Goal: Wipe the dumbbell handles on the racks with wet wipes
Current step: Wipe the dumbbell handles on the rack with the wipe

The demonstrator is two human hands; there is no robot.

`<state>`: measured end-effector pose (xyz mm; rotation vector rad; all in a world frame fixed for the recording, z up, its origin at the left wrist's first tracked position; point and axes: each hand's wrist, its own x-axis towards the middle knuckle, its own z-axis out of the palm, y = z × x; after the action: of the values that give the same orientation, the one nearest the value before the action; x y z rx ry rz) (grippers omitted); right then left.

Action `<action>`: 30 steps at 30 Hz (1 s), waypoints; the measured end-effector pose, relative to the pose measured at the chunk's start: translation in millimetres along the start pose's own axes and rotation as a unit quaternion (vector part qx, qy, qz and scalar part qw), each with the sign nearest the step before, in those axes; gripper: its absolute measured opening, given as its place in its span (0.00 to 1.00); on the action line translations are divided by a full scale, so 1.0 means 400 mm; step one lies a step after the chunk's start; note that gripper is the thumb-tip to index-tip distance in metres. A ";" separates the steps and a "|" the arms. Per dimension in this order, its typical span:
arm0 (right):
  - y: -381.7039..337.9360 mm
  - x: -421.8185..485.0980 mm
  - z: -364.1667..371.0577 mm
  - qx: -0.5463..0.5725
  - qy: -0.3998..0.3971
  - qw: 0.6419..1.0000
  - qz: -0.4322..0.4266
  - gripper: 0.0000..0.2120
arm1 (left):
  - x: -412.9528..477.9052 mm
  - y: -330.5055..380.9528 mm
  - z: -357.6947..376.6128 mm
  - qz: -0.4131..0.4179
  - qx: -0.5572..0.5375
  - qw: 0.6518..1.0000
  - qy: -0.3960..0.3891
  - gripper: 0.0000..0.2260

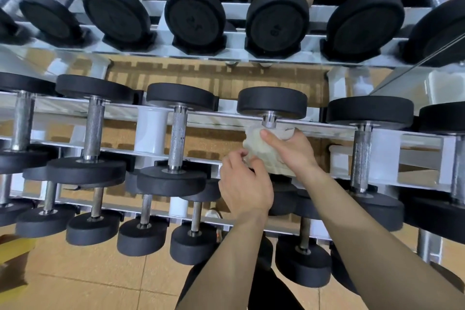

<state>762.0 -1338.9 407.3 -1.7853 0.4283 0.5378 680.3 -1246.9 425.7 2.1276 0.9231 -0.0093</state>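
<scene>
The right grip (pixel 292 151) curls round the wet wipe (pixel 253 145), wrapped on a dumbbell handle (pixel 269 122) on the rack (pixel 151 133); the left grip (pixel 245 189) seemingly pinches the wipe's lower edge.

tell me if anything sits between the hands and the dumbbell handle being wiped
Only the wet wipe, which is wrapped round the dumbbell handle. The right hand grips it against the bar and the left hand holds its lower edge. Nothing else visible is in the way.
</scene>
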 end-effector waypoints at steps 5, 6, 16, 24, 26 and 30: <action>-0.016 0.010 -0.012 0.254 -0.088 0.962 0.057 0.20 | 0.000 0.007 -0.006 0.010 0.026 0.999 -0.039 0.14; -0.015 0.018 -0.018 0.304 -0.116 0.941 0.087 0.23 | 0.000 0.008 -0.006 0.004 0.027 0.999 -0.040 0.14; 0.051 0.067 -0.023 0.167 0.029 0.980 0.104 0.12 | -0.004 0.005 -0.005 0.008 0.025 0.999 -0.040 0.15; -0.001 -0.041 0.041 0.030 0.175 0.984 0.035 0.09 | 0.003 -0.001 0.000 0.011 0.047 0.997 -0.059 0.17; -0.029 -0.035 0.071 0.064 0.043 0.995 0.065 0.09 | 0.002 -0.002 0.000 0.017 0.042 0.998 -0.050 0.19; -0.049 0.029 0.082 0.197 -0.059 0.967 0.153 0.13 | 0.000 -0.003 0.003 0.014 0.000 1.000 -0.022 0.18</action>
<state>777.8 -1302.1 408.8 -1.3055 0.6827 0.7153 679.8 -1247.3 424.4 2.1312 0.8671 -0.0417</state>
